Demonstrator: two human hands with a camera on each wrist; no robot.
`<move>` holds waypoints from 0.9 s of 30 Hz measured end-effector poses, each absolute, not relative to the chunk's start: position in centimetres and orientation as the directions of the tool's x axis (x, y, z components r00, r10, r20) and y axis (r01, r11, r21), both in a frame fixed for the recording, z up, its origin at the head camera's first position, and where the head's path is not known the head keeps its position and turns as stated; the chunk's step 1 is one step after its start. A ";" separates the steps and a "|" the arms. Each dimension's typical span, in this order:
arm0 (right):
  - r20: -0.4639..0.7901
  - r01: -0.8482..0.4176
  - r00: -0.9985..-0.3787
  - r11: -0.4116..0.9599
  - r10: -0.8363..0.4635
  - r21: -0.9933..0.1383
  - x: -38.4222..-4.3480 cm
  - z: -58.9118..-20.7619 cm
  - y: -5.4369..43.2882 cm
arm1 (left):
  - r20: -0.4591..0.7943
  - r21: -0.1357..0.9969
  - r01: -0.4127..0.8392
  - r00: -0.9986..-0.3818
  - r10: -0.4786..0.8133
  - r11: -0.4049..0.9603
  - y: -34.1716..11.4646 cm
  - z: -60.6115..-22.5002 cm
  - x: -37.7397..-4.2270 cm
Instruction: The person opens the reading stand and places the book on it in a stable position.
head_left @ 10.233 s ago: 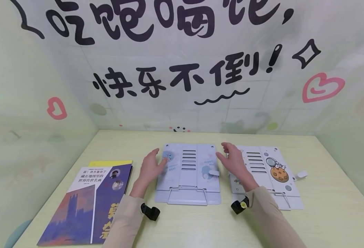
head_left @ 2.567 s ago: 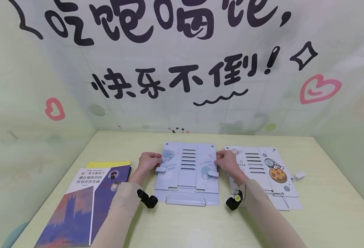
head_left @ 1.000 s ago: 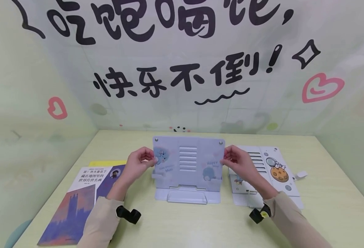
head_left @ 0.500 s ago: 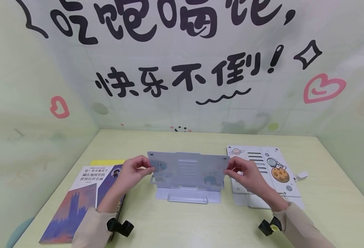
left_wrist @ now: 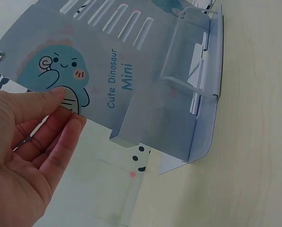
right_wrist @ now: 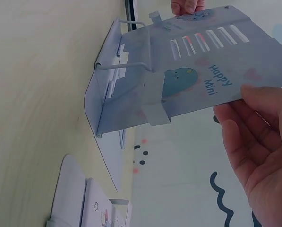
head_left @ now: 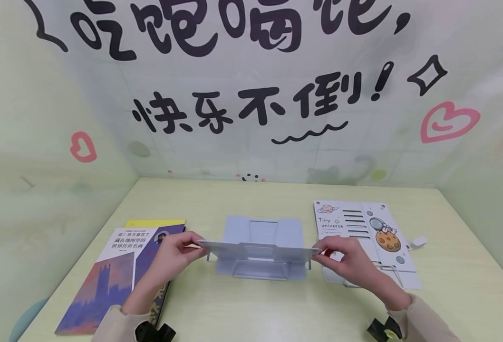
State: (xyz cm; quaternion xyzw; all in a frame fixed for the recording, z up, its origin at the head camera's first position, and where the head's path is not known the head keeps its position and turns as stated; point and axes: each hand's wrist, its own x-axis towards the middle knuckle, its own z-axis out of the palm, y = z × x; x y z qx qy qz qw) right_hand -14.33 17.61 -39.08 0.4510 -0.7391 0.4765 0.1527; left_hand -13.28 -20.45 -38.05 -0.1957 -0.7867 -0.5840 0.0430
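A pale lavender-blue metal book stand with cartoon dinosaurs stands in the middle of the table. Its slotted panel is swung up and leans towards me, so the head view sees its top edge. The flat base plate lies on the table behind it. My left hand pinches the panel's left edge between thumb and fingers, beside the dinosaur print. On the opposite edge my right hand pinches likewise, near the "Happy Mini" lettering. A wire holder and side clips show on the panel's front.
To the right lies a second, white book stand with an astronaut print, flat, with a clip sticking out. Several stacked books lie at the left, partly under my left forearm. A printed wall sheet rises behind the table.
The hands came from hovering beside the flat stand to gripping its edges. The panel has since been raised and tipped towards me, uncovering the base plate behind. The left clip turned outwards earlier.
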 end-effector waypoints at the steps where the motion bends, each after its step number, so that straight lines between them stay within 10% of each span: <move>1: 0.648 -0.808 -0.548 0.135 -0.529 -0.574 -14.2 -39.0 17.6 | 0.298 0.903 0.361 -0.917 0.263 0.233 -20.5 -38.1 -13.2; 27: 0.716 -0.864 -0.445 0.049 -0.537 -0.500 -12.8 -39.5 17.1 | 0.446 0.850 0.502 -0.848 0.287 0.162 -21.5 -39.7 -13.0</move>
